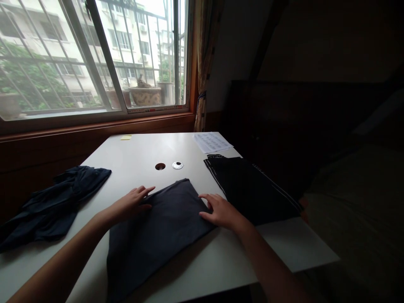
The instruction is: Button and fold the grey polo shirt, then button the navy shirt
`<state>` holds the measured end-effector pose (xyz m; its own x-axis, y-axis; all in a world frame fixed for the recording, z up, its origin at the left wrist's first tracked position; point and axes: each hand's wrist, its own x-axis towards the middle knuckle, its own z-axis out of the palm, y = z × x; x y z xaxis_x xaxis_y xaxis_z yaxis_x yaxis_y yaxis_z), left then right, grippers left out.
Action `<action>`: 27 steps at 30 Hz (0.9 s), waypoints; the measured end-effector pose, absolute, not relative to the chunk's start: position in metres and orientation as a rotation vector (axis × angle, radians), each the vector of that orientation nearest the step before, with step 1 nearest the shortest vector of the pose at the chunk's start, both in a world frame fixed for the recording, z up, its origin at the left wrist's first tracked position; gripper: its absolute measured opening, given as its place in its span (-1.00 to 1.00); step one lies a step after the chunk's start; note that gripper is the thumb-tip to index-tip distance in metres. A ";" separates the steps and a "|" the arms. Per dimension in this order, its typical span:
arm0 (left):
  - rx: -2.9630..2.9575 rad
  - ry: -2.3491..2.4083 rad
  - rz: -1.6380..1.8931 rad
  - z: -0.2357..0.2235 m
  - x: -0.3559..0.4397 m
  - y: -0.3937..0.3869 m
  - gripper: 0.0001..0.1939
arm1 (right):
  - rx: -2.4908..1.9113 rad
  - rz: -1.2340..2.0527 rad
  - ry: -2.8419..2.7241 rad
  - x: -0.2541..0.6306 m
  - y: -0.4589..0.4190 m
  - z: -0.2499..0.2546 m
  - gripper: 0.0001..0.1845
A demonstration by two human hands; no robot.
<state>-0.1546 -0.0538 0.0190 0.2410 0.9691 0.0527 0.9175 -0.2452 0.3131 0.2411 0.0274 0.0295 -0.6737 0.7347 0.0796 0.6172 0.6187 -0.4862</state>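
Note:
A dark blue-grey folded garment (pixel 167 227) lies on the white table (pixel 148 147) in front of me, its near end reaching the table's front edge. My left hand (pixel 135 201) rests at its left edge, fingers stretched out and thumb apart. At its right edge is my right hand (pixel 217 210), fingers and thumb spread, the fingertips touching or just over the cloth. Neither hand grips the fabric. To the right lies a black folded garment (pixel 252 189) with white edging. A crumpled dark blue garment (pixel 57 206) hangs over the table's left side.
Printed sheets of paper (pixel 213 142) lie at the back right of the table, and a yellow note (pixel 126 137) at the back left. A round cable hole (pixel 160 166) and a silver ring cover (pixel 177 165) sit mid-table. Behind stands a barred window (pixel 135 54) with a curtain (pixel 205 63).

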 end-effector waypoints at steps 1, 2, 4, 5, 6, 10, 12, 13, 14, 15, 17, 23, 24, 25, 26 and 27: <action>2.264 1.762 0.355 0.019 -0.160 -0.055 -0.36 | -1.129 0.704 -2.568 0.244 0.028 0.031 -0.33; 2.230 1.749 0.363 0.019 -0.165 -0.056 -0.36 | -1.164 0.795 -2.565 0.247 0.028 0.032 -0.28; 2.155 1.732 0.372 0.020 -0.174 -0.058 -0.41 | -1.233 0.959 -2.567 0.252 0.027 0.035 -0.24; 2.121 1.729 0.368 0.020 -0.177 -0.058 -0.44 | -1.267 1.011 -2.572 0.254 0.025 0.037 -0.26; 2.090 1.730 0.359 0.021 -0.180 -0.059 -0.49 | -1.301 1.037 -2.577 0.255 0.024 0.039 -0.31; 2.005 1.759 0.315 0.024 -0.184 -0.061 -0.60 | -1.394 1.031 -2.630 0.255 0.019 0.047 -0.70; 2.003 1.757 0.296 0.025 -0.183 -0.062 -0.64 | -1.364 1.010 -2.681 0.252 0.022 0.048 -0.84; 2.011 1.755 0.285 0.026 -0.182 -0.063 -0.65 | -1.341 0.997 -2.710 0.250 0.025 0.048 -0.88; 2.020 1.754 0.274 0.027 -0.182 -0.065 -0.67 | -1.322 0.983 -2.737 0.249 0.029 0.048 -0.89; 2.030 1.753 0.266 0.029 -0.181 -0.067 -0.68 | -1.308 0.967 -2.760 0.247 0.034 0.049 -0.90; 2.043 1.747 0.257 0.031 -0.180 -0.072 -0.71 | -1.296 0.921 -2.795 0.241 0.046 0.050 -0.91; 1.998 1.706 0.275 0.030 -0.169 -0.106 -0.76 | -1.319 0.746 -2.732 0.215 0.100 0.053 -0.94; 1.970 1.704 0.270 0.029 -0.164 -0.113 -0.78 | -1.333 0.744 -2.708 0.208 0.111 0.053 -0.94; 1.938 1.698 0.254 0.027 -0.158 -0.120 -0.79 | -1.350 0.744 -2.681 0.201 0.121 0.053 -0.93; 1.907 1.696 0.235 0.026 -0.150 -0.128 -0.80 | -1.365 0.750 -2.649 0.192 0.130 0.053 -0.92; 1.874 1.693 0.221 0.025 -0.141 -0.135 -0.82 | -1.377 0.762 -2.615 0.183 0.139 0.052 -0.92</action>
<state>-0.1410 -0.1347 0.0247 0.1736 0.9490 -0.2632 0.8498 -0.0093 0.5270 0.1832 0.1390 0.0525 -0.5896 0.7940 -0.1482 0.7494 0.4693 -0.4670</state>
